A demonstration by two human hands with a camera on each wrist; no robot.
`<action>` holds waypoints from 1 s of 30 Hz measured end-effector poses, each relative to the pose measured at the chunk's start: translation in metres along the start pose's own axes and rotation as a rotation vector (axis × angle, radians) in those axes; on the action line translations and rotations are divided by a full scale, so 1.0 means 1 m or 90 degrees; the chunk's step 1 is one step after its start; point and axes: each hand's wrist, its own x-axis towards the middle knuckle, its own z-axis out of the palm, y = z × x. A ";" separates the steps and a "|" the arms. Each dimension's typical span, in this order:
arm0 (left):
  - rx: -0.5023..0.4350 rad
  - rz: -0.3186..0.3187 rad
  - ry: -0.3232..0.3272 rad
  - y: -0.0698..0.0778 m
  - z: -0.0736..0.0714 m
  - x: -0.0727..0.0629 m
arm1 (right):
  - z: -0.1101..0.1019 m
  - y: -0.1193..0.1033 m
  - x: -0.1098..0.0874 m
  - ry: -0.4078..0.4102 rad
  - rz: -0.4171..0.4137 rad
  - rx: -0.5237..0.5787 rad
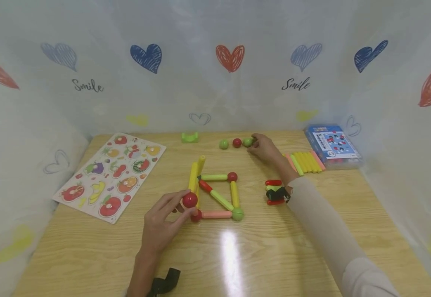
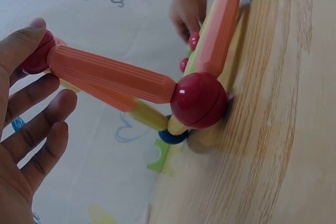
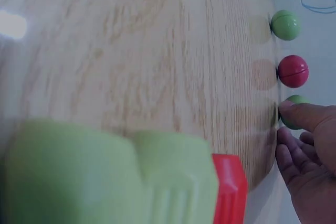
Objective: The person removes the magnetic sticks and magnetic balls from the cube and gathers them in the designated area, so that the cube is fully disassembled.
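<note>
My left hand [image 1: 159,225] pinches a red ball [image 1: 190,200] between thumb and fingers. A salmon rod [image 2: 113,74] slopes from that ball to a red ball [image 2: 199,100] at a table-level corner. Low on the table the frame continues with a salmon rod [image 1: 217,215], a green ball [image 1: 237,213], a yellow rod [image 1: 235,194], a red ball [image 1: 232,177] and a light green rod [image 1: 214,177]. A red-and-green diagonal [image 1: 221,198] crosses it, and a blue ball [image 2: 173,136] marks the back corner. At the back, my right hand [image 1: 267,152] pinches a green ball [image 1: 247,142].
Beside that ball are another red ball [image 1: 237,142] and a green ball [image 1: 223,144]. A green curved piece [image 1: 190,137] lies farther left. A fruit-picture board [image 1: 111,177] is at left; yellow rods [image 1: 306,162] and a blue box [image 1: 333,146] at right. Short red rods [image 1: 273,182] lie below my right wrist.
</note>
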 end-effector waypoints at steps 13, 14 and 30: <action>0.016 -0.004 -0.003 -0.002 -0.001 -0.002 | -0.003 0.001 -0.012 0.015 0.014 -0.013; 0.013 -0.005 -0.004 -0.002 -0.002 -0.002 | -0.003 0.001 -0.012 0.018 0.014 -0.018; 0.000 -0.006 -0.001 -0.003 0.000 -0.002 | 0.000 -0.003 0.006 0.031 -0.075 -0.115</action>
